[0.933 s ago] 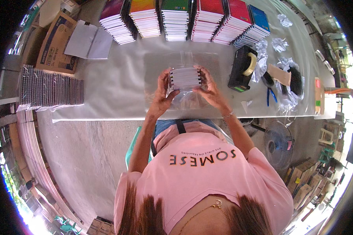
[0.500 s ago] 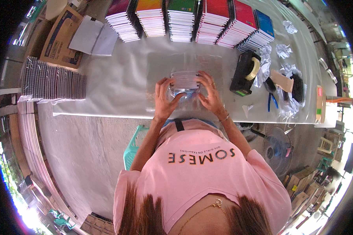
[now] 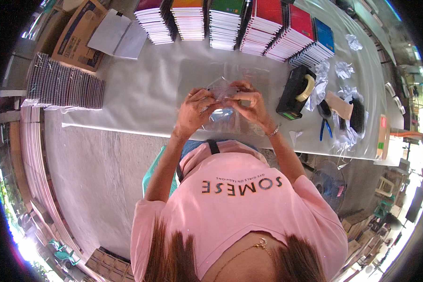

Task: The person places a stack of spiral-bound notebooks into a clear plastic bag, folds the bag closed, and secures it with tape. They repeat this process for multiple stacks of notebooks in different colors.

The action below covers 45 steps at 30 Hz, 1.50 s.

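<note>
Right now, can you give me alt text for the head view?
Both hands, left hand and right hand, hold a clear plastic bag over a white-covered table. Stacks of colourful notebooks line the far edge, with a black tape dispenser at right.

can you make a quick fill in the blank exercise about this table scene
1. Both hands, left hand and right hand, hold a clear ____ bag.
2. The black tape dispenser sits to the person's ____.
3. The stacks of notebooks line the ____ edge of the table.

Missing words: plastic; right; far
</note>
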Available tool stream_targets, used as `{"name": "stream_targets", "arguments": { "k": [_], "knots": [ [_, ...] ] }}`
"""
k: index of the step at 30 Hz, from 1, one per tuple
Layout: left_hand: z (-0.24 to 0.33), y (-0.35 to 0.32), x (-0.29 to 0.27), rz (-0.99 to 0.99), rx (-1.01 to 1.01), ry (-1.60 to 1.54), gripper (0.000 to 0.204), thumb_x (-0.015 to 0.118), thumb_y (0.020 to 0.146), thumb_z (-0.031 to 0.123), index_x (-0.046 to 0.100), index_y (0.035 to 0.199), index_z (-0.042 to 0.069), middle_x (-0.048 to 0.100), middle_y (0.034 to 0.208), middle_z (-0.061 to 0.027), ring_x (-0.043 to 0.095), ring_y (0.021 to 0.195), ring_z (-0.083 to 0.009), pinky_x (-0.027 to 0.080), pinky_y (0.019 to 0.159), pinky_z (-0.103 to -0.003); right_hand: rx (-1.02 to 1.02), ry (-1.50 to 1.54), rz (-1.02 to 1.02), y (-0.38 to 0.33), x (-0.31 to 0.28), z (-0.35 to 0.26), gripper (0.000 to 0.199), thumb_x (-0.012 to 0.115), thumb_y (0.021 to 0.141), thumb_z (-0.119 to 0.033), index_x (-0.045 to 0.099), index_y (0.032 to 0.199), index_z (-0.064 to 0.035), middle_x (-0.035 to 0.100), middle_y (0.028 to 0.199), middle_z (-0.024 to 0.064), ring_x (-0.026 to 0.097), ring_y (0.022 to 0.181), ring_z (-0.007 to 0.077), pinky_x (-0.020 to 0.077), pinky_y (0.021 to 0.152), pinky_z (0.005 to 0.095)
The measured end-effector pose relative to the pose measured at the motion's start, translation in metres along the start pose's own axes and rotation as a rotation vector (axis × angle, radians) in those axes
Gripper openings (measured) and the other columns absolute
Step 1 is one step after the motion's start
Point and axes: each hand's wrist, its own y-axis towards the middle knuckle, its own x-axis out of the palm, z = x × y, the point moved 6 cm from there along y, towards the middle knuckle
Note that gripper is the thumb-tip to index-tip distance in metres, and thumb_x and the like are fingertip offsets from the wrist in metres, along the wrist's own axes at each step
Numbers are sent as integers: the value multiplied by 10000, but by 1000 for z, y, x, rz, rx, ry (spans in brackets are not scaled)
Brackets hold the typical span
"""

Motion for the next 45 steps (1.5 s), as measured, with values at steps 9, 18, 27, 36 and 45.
{"name": "stream_targets", "arguments": {
  "k": [9, 18, 27, 36, 45],
  "knots": [
    [-19, 20, -3, 146, -256, -223, 429, 758, 786, 176, 633, 1181, 66, 656, 1003, -130, 622, 995, -253, 480, 891, -350, 312, 420, -64, 26, 0, 17, 386, 771, 786, -148, 626, 1133, -59, 582, 1067, 34, 542, 1060, 164, 440, 942, 314],
    [-26, 11, 14, 8, -484, -665, 274, 680, 841, 99, 695, 1112, 64, 675, 1123, -110, 631, 1028, -243, 482, 922, -369, 82, 35, -93, 10, -1, -5, 509, 760, 806, -233, 601, 1259, -64, 557, 1282, 117, 529, 1201, 262, 419, 1023, 366],
    [11, 8, -5, -2, 15, 52, 295, 738, 789, 79, 717, 1081, 118, 637, 1204, -54, 590, 1120, -288, 481, 969, -412, 50, 34, 29, -9, 4, -7, 507, 790, 756, -194, 646, 1235, -112, 544, 1341, 132, 524, 1236, 299, 422, 1037, 392],
    [12, -3, 3, 41, 162, -46, 226, 745, 727, 20, 706, 932, 108, 613, 996, -3, 613, 996, -206, 544, 818, -336, 323, -515, 604, -58, -57, -18, 440, 757, 807, -221, 654, 1228, -150, 577, 1286, 101, 496, 1193, 296, 310, 1082, 419],
    [7, -11, 14, 90, 251, -89, 218, 709, 737, -36, 680, 908, 96, 609, 934, -13, 618, 960, -208, 532, 816, -342, 923, 139, 956, -177, -138, 66, 487, 731, 834, -473, 701, 1040, -32, 634, 861, -17, 561, 764, 62, 470, 722, 236]
  ]
}}
